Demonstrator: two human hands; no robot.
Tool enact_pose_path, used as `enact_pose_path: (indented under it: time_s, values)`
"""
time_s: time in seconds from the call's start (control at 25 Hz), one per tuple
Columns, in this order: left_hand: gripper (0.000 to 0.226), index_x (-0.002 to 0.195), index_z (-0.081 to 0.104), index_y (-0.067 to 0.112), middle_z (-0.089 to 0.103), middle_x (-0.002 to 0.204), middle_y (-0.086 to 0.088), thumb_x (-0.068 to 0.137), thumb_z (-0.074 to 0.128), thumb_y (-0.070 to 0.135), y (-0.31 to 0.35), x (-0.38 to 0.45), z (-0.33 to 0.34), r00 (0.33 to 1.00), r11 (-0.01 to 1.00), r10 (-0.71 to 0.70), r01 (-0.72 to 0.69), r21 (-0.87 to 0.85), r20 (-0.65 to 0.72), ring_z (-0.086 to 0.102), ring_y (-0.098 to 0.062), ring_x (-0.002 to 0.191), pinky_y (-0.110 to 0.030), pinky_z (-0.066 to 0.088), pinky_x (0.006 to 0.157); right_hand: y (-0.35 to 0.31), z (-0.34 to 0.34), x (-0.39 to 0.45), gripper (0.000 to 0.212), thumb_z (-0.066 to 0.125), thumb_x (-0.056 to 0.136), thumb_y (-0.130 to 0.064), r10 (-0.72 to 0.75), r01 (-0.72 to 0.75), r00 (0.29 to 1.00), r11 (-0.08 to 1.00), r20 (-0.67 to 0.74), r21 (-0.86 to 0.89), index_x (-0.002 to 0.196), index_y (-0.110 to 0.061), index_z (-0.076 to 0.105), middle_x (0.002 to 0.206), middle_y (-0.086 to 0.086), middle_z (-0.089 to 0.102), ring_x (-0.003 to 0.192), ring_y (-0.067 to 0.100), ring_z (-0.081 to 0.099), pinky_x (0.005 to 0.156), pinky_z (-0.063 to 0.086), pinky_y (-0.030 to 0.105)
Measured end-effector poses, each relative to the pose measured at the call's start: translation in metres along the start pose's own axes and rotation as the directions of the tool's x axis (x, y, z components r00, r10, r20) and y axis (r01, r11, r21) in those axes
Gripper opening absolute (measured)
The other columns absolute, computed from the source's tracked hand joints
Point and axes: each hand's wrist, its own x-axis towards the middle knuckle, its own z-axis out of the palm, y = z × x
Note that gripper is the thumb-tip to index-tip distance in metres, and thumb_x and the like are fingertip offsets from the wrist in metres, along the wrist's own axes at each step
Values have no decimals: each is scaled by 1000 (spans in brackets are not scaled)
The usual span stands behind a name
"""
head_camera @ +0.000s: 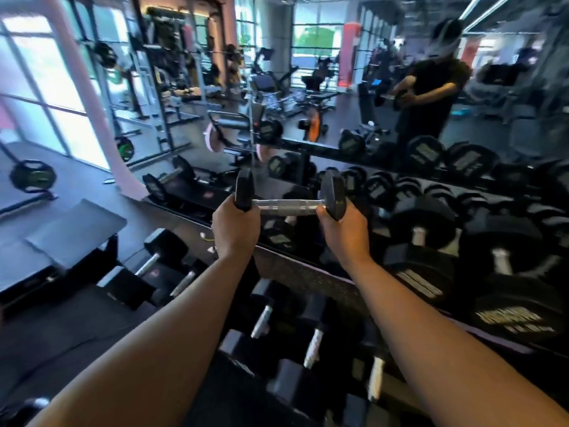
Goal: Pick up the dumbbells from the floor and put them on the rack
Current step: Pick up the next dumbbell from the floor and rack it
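A small black dumbbell (288, 203) with a chrome handle is held level in the air above the rack (308, 269). My left hand (235, 229) grips its left head from below. My right hand (345, 231) grips its right head the same way. Both arms reach forward from the bottom of the view. The tiered rack below carries several black dumbbells, small hex ones (261, 322) near me and large round ones (508, 248) to the right.
A mirror behind the rack reflects the gym and a person (431, 87) holding the dumbbell. A padded bench (70, 235) stands at the left. Weight plates (32, 175) and machines fill the far left floor.
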Motion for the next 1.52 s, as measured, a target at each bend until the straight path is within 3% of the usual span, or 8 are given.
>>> enact_pose_path:
  time_s: [0.08,0.16,0.36,0.6,0.88,0.96,1.16,1.52]
  values:
    - [13,69,59,16,60,63,5,79,66,21,-9,48,5,998,1000,-28,29,13,-64,57,-18,63,-28,40,52,-5,42,44,18,64,95,-29,-27,28,997,999,74,-17,102,-12,67,83,-9,65,78,2,61,70,35,24]
    - [17,66,56,18,59,62,5,80,65,22,-16,95,11,993,999,-49,50,4,-111,59,-22,64,-32,45,56,-10,82,87,25,65,93,-31,-16,16,993,1000,117,-4,109,-12,68,93,0,69,92,16,64,72,36,23]
    - [5,83,65,16,55,65,4,86,62,19,-43,196,12,953,990,-104,127,62,-284,50,-23,69,-30,36,63,-13,193,176,30,66,91,-37,-56,62,955,998,290,-10,109,-13,71,98,7,74,98,27,67,79,50,34]
    - [29,64,49,26,51,61,10,89,62,15,-101,324,30,917,982,-187,187,-36,-351,46,-7,54,-13,34,44,-5,324,267,36,63,92,-44,-48,84,916,994,398,-74,116,-18,69,108,6,74,106,28,65,77,39,28]
    - [5,85,66,21,67,78,1,85,61,21,-184,449,78,894,951,-309,302,-72,-326,66,-23,74,-35,52,66,27,455,370,21,67,92,-31,-80,162,845,980,529,-111,111,-22,69,82,-16,60,86,9,57,62,37,11]
    - [6,88,67,21,69,83,0,85,61,22,-207,470,93,877,929,-365,363,-68,-314,67,-25,79,-39,55,74,46,484,390,13,69,90,-31,-71,165,829,979,555,-121,102,-26,69,81,-18,64,86,10,63,64,38,5]
    - [16,104,69,20,70,92,1,88,64,20,-255,500,127,829,886,-461,452,-107,-317,66,-18,82,-31,48,75,94,541,424,21,72,87,-27,-14,137,770,980,638,-144,108,-25,69,95,-9,72,96,12,67,87,52,29]
    - [34,121,63,21,70,107,2,88,62,22,-313,503,172,785,834,-545,543,-95,-294,69,-20,98,-40,56,88,162,586,440,26,75,87,-25,74,97,700,976,711,-197,109,-35,66,92,-20,67,96,5,64,76,42,6]
